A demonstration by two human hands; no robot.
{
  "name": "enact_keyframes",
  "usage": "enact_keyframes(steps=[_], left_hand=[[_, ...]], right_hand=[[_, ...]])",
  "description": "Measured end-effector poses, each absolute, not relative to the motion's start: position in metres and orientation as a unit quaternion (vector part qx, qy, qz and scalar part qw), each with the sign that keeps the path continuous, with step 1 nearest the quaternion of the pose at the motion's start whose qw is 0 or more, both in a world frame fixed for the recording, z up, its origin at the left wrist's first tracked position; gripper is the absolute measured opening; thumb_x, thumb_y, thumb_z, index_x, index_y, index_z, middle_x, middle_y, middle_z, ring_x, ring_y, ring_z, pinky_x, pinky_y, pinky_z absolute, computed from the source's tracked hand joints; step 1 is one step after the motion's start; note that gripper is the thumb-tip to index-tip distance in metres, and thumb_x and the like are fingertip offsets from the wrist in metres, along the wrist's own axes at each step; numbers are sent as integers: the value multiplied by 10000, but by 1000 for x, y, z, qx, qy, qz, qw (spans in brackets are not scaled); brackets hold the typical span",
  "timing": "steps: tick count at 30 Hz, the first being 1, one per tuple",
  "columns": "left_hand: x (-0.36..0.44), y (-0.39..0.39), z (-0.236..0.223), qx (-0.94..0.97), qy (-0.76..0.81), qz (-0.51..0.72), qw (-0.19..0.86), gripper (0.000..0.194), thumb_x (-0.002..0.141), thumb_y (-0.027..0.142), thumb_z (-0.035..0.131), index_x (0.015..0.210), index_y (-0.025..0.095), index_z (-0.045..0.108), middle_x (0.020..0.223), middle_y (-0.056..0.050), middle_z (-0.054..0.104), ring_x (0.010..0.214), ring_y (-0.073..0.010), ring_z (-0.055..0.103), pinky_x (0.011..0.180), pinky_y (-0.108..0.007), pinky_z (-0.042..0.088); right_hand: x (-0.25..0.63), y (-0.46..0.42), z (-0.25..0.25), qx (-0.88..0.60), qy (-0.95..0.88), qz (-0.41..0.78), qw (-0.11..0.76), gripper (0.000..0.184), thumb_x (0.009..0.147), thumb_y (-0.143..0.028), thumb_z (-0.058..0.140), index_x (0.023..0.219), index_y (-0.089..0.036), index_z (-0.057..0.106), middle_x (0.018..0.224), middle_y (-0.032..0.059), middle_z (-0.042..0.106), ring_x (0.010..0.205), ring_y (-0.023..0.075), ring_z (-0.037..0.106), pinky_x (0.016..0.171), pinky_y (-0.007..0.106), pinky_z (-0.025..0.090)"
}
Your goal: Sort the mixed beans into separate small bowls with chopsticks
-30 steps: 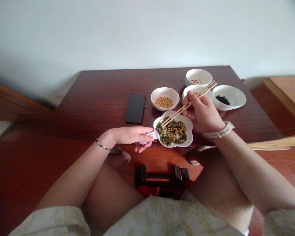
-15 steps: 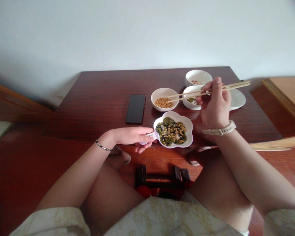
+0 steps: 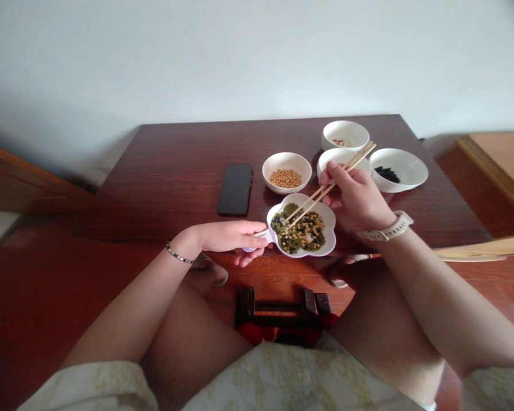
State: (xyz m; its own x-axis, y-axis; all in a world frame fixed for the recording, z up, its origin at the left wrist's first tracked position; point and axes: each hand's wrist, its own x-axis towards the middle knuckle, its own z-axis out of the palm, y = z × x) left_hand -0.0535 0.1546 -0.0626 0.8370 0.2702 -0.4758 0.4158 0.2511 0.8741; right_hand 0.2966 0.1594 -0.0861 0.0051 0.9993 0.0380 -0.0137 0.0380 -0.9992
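Observation:
My left hand (image 3: pixel 235 240) is closed on the short handle of a white flower-shaped dish (image 3: pixel 330 231) at the table's front edge. Mixed beans (image 3: pixel 302 233), green, black and yellow, lie in that dish. My right hand (image 3: pixel 353 191) grips a pair of chopsticks (image 3: pixel 321 194), whose tips reach down to the beans in the dish's left half. Behind the dish stands a white bowl (image 3: pixel 286 160) of yellow soybeans (image 3: pixel 285 178). Another white bowl (image 3: pixel 340 155) is partly covered by my right hand, its contents hidden. Whether the chopsticks pinch a bean is too small to tell.
A bowl with a few reddish pieces (image 3: pixel 345 131) sits at the back. To the right is a bowl (image 3: pixel 411 171) with black beans (image 3: pixel 386 174). A black phone (image 3: pixel 235 189) lies left of the soybeans on the dark wooden table (image 3: pixel 175 171). A stool (image 3: pixel 278 311) is below.
My right hand has brought the chopsticks from the soybean bowl down to the flower-shaped dish, tilting them more steeply. The black beans at the right are now uncovered. My left hand stays in place.

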Motion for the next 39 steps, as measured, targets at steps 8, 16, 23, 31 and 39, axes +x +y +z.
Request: enact_keyframes(steps=[8, 16, 23, 31, 39], left_hand=[[-53, 156, -65, 613, 272, -48, 740, 414, 1349, 546, 750, 1111, 228, 633, 898, 12, 751, 741, -151, 685, 680, -308, 539], [-54, 155, -65, 615, 276, -46, 737, 369, 1359, 492, 722, 1114, 231, 634, 901, 6, 757, 746, -158, 686, 686, -310, 542], [-52, 155, -61, 617, 275, -47, 736, 395, 1345, 537, 741, 1115, 234, 635, 893, 8, 751, 743, -166, 695, 698, -312, 565], [-51, 155, -61, 620, 278, -44, 732, 412, 1333, 555, 751, 1104, 231, 640, 897, -2, 744, 727, -170, 692, 690, -320, 576], [-51, 154, -59, 619, 275, -47, 734, 367, 1365, 500, 702, 1131, 226, 629, 885, 6, 747, 739, -164, 689, 688, -309, 560]], right_hand=[[297, 160, -86, -492, -512, 474, 521, 655, 1057, -871, 1000, 854, -277, 814, 689, 41, 680, 552, 181, 640, 443, 277, 512], [298, 161, -89, -497, -517, 461, 523, 705, 1036, -944, 972, 839, -290, 795, 645, 46, 682, 543, 193, 627, 451, 300, 501], [298, 161, -88, -494, -519, 472, 514, 701, 1062, -928, 957, 846, -279, 803, 659, 44, 670, 538, 175, 606, 447, 288, 485], [296, 158, -82, -478, -527, 497, 497, 707, 1012, -940, 1005, 854, -276, 819, 727, 40, 725, 569, 167, 639, 493, 292, 547], [296, 158, -84, -476, -527, 496, 500, 746, 996, -976, 993, 846, -269, 810, 723, 38, 714, 570, 162, 625, 493, 292, 533]])
